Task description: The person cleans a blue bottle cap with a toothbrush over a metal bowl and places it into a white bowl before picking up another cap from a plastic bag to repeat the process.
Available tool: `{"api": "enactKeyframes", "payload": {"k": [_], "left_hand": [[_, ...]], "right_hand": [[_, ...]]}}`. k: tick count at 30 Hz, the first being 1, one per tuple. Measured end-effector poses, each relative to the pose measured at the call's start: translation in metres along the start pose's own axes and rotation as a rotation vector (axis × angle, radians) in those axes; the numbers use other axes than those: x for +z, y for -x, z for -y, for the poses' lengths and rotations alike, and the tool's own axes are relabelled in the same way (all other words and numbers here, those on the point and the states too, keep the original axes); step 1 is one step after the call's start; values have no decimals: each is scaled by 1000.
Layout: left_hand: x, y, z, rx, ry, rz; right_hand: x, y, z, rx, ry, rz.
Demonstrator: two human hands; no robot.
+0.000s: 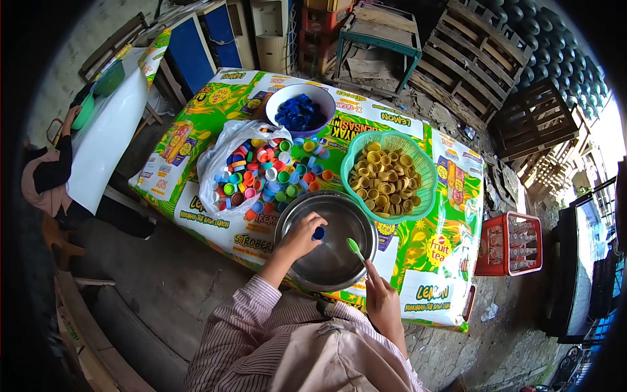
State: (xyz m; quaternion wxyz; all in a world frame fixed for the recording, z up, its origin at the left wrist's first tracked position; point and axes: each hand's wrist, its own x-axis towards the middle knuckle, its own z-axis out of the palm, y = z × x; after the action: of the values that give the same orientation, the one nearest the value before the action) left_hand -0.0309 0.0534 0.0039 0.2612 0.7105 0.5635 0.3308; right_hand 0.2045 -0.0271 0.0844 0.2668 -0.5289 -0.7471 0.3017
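Observation:
Over the metal bowl (336, 277), my left hand (299, 238) pinches a blue cap (319, 233) near the bowl's left side. My right hand (382, 299) grips a toothbrush with a green head (354, 246), which points up and left over the bowl's right part. Behind the bowl, mixed coloured caps (282, 176) spill from a white plastic bag (212, 160). Blue caps (302, 112) fill much of a white and purple bowl (273, 103). Yellowish caps (385, 179) lie in a green basket (424, 170) behind and right of the metal bowl.
A patterned plastic cover (424, 258) lies on the table. At the right stands a red crate of bottles (509, 245). Pallets (473, 55) and a small table (379, 32) stand behind. Another person's arm (67, 124) reaches to a green bowl (83, 112) at the left.

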Motion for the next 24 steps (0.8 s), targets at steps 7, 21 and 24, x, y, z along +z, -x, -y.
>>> {"api": "enactKeyframes", "payload": {"k": [7,21,24], "left_hand": [[7,-2,11,-26,-140,176],[7,1,1,-192,154,134],[13,8,-2,-131,486,102]], "right_hand": [[-1,8,-7,28,-29,-12],[-2,4,-14,36,-86,59],[4,1,-21,44,-149,47]]}}
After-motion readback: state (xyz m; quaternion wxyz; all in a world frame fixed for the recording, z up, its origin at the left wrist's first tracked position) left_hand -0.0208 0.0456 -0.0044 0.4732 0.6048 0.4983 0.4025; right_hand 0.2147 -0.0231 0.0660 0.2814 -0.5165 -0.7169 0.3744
